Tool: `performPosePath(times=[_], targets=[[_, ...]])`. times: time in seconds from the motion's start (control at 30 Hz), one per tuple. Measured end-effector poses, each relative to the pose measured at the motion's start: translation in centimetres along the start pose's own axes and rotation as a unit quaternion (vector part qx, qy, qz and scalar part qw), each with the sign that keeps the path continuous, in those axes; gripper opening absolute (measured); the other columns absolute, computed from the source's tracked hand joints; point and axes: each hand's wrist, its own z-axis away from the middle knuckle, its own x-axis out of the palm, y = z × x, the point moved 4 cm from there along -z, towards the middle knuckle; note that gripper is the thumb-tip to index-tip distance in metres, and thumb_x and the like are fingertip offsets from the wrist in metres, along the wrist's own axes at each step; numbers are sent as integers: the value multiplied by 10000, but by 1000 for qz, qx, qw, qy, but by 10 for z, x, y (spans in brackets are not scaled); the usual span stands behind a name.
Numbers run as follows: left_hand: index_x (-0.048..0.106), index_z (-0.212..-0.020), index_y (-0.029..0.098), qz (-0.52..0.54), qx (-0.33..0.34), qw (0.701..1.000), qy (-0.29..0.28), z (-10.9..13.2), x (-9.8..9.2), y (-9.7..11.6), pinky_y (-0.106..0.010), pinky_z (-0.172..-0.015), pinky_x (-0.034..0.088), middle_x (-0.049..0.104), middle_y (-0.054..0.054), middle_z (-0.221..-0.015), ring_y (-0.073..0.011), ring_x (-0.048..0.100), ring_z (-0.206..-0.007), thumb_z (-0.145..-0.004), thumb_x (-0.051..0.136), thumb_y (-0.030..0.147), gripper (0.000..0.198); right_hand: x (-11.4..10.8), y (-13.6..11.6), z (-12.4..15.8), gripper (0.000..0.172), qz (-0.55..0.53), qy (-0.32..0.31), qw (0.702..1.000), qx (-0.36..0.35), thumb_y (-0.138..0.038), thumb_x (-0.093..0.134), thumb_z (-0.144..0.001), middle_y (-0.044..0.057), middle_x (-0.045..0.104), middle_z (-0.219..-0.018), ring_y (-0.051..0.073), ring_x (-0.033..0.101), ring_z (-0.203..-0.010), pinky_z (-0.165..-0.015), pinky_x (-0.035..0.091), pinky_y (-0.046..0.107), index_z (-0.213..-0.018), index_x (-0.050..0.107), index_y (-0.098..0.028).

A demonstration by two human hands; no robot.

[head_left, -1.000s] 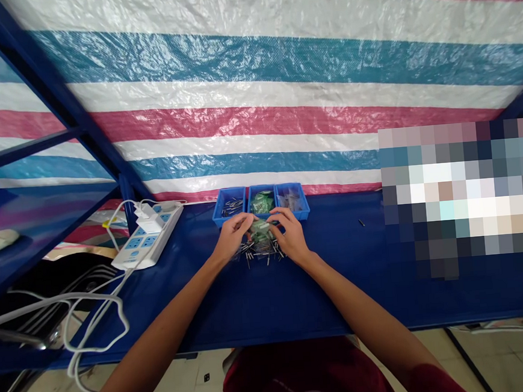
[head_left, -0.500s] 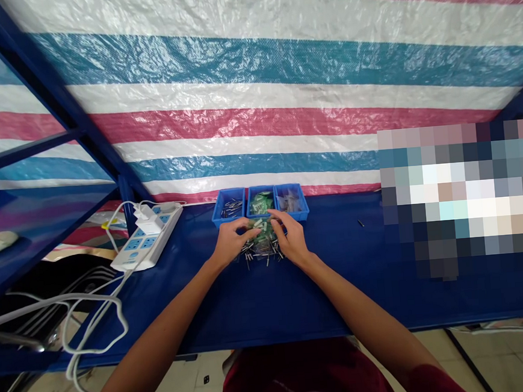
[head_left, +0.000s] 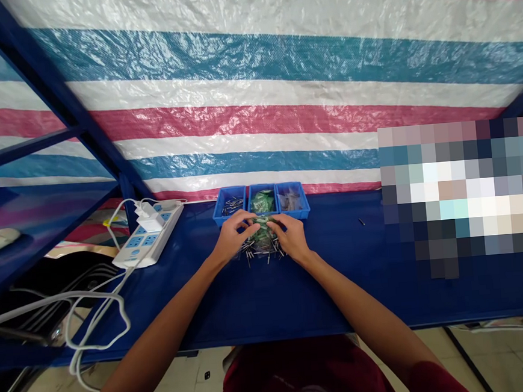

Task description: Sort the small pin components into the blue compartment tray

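My left hand [head_left: 235,237] and my right hand [head_left: 290,235] face each other over a small pile on the blue table. Thumb and fingers of each are pinched at opposite ends of a small green plastic packet [head_left: 262,219]. Under it lie more green packets [head_left: 262,244], with thin dark metal pins [head_left: 249,254] scattered at their edges. Just beyond my fingers stand three joined blue bins. The left bin [head_left: 221,216] holds metal pins, the middle bin holds green packets [head_left: 262,201], and the right bin holds greyish clear packets [head_left: 290,201].
A white power strip [head_left: 150,244] with a plugged-in white adapter [head_left: 149,218] lies on the left, its white cables [head_left: 92,297] looping over the table edge. One loose pin [head_left: 361,221] lies to the right. A striped plastic sheet [head_left: 255,118] hangs behind; the far right is pixelated.
My fingertips have drawn closer together; the fingers that were spread over the pile are now pinched on a green packet. The view has shifted slightly.
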Motion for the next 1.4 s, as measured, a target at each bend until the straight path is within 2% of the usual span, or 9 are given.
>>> performPosePath(times=[0.17, 0.27, 0.4, 0.6, 0.8, 0.9, 1.03, 1.17, 1.4], targets=[[621, -908, 160, 21, -61, 998, -10, 0, 2, -7, -272, -623, 502, 626, -18, -706, -161, 609, -648, -807, 636, 444, 302, 0, 2, 2, 292, -36, -28, 997, 59, -328, 426, -949, 2, 640, -719, 154, 609, -578, -611, 515, 278, -1157, 598, -217], [577, -1035, 167, 75, -85, 994, 5, -1, 2, -7, -242, -545, 488, 575, 35, -581, -126, 570, -507, -804, 649, 424, 353, -1, -3, 1, 377, -12, -45, 999, -5, -222, 327, -963, 65, 637, -1012, 170, 632, -808, -732, 530, 311, -1292, 511, -246], [552, -1096, 184, 125, -116, 985, -17, -2, 4, -10, -238, -506, 492, 584, 39, -601, -115, 553, -470, -784, 669, 441, 421, 2, -5, 2, 313, 40, -54, 994, -88, -139, 416, -893, 117, 506, -1279, 223, 537, -1141, -948, 468, 394, -1114, 620, -229], [690, -823, 159, 31, -37, 999, 5, -3, 0, -7, -277, -645, 519, 662, -93, -958, -196, 629, -809, -850, 546, 529, 398, 0, 1, 0, 190, 32, -25, 999, -31, -249, 482, -922, 62, 687, -887, 195, 648, -855, -817, 514, 322, -956, 662, -199], [680, -772, 146, -12, -60, 997, -42, 2, 4, -2, -298, -646, 524, 674, -39, -691, -186, 635, -663, -782, 659, 452, 307, -3, -1, 0, 265, 7, -2, 1000, -5, -282, 483, -920, 40, 684, -864, 170, 643, -729, -750, 539, 311, -1137, 624, -225], [656, -920, 143, 58, -95, 994, -12, 1, 3, -4, -301, -609, 534, 661, -18, -612, -181, 644, -580, -767, 681, 431, 327, -6, -4, 2, 338, -10, 8, 1000, -20, -225, 379, -949, 64, 666, -1016, 160, 646, -770, -748, 550, 317, -1237, 557, -241], [521, -1214, 155, 131, -119, 984, 18, -1, 2, -7, -304, -612, 544, 650, 14, -586, -170, 644, -520, -726, 733, 399, 586, -3, -7, 3, 330, 40, -19, 995, -93, -165, 421, -908, 105, 532, -1291, 221, 557, -1132, -907, 509, 389, -1161, 616, -249], [538, -1210, 178, 141, -92, 986, -4, 0, 4, -2, -278, -594, 515, 611, 26, -595, -139, 598, -519, -807, 648, 437, 492, 0, -4, 1, 200, 58, -9, 995, -84, -212, 496, -896, 107, 621, -1094, 222, 588, -1049, -904, 497, 384, -978, 679, -220], [656, -835, 163, 35, -52, 998, -3, -1, 5, 0, -269, -706, 493, 630, -55, -893, -179, 608, -821, -770, 688, 411, 259, -3, -2, 0, 217, -13, -10, 1000, 22, -341, 534, -893, 34, 676, -720, 187, 640, -688, -709, 520, 310, -834, 677, -191]])
